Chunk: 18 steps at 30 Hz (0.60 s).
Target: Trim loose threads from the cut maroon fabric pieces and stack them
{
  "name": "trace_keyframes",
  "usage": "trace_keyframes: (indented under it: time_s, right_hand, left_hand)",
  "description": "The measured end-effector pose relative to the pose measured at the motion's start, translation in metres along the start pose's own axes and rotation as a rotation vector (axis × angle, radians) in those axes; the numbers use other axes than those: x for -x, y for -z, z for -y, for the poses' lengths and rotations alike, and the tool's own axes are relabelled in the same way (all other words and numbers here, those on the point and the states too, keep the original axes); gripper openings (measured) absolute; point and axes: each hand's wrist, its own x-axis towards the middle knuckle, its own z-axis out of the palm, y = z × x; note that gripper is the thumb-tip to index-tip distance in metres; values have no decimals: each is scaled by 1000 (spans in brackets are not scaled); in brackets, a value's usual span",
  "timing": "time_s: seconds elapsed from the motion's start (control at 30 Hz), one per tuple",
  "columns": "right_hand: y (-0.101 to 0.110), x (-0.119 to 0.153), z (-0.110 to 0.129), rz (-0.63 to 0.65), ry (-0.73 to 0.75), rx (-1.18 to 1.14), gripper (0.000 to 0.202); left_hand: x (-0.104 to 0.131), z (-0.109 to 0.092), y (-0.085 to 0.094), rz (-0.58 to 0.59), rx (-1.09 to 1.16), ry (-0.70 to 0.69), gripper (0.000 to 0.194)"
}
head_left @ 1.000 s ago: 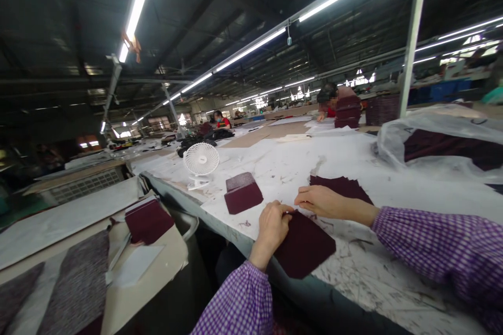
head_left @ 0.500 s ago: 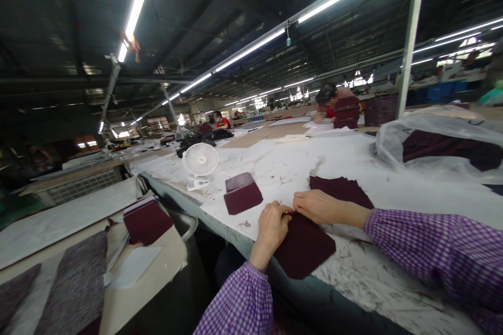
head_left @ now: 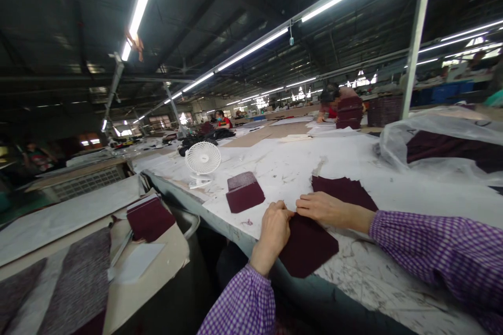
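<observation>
A dark maroon fabric piece [head_left: 308,248] with cut-off corners lies at the table's near edge, its lower part overhanging. At its far edge my left hand [head_left: 274,233] has thumb and fingers closed on the cloth. My right hand [head_left: 320,207] pinches the same edge just to the right, fingertips close to the left ones. Behind the right hand is a fanned pile of maroon pieces [head_left: 348,191]. To the left of my hands rests a maroon piece with a greyish speckled flap [head_left: 245,198].
A small white fan [head_left: 203,158] stands on the white-covered table [head_left: 275,159]. Clear plastic with dark cloth [head_left: 451,147] sits at the right. On a lower left surface are maroon pieces [head_left: 151,221], scissors-like metal [head_left: 120,251] and grey cloth [head_left: 78,282]. A co-worker [head_left: 330,101] leans by stacks.
The view has shifted slightly, moving things a little to the right. My left fingers have shifted slightly at the fabric's far edge; both hands stay on the piece.
</observation>
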Motion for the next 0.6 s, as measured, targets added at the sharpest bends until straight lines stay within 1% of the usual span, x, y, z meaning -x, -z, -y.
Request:
trace_keyframes:
  time_s: [0.07, 0.13, 0.2, 0.23, 0.3, 0.4, 0.5, 0.6]
  right_hand:
    - [0, 4, -2, 21, -42, 1, 17]
    - [6, 6, -4, 41, -143, -39, 21]
    - [15, 4, -3, 12, -262, -149, 28]
    - [19, 3, 0, -12, -294, -225, 31]
    - [25, -2, 8, -47, -311, -369, 34]
    - [26, -7, 20, -26, -318, -467, 33]
    - [24, -8, 24, 0, -315, -498, 35]
    - [27, -7, 22, 22, -289, -502, 37]
  left_hand:
    - [1, -1, 1, 12, -46, -15, 35]
    - [1, -1, 0, 11, -50, -15, 36]
    - [1, -2, -1, 3, -44, -13, 36]
    - [1, -2, -3, -1, -45, -13, 36]
    - [0, -2, -4, -11, -51, -8, 36]
    - [1, 1, 0, -11, -22, 1, 31]
    - [8, 14, 9, -20, 81, 29, 22]
    - [21, 30, 18, -77, 159, 50, 19]
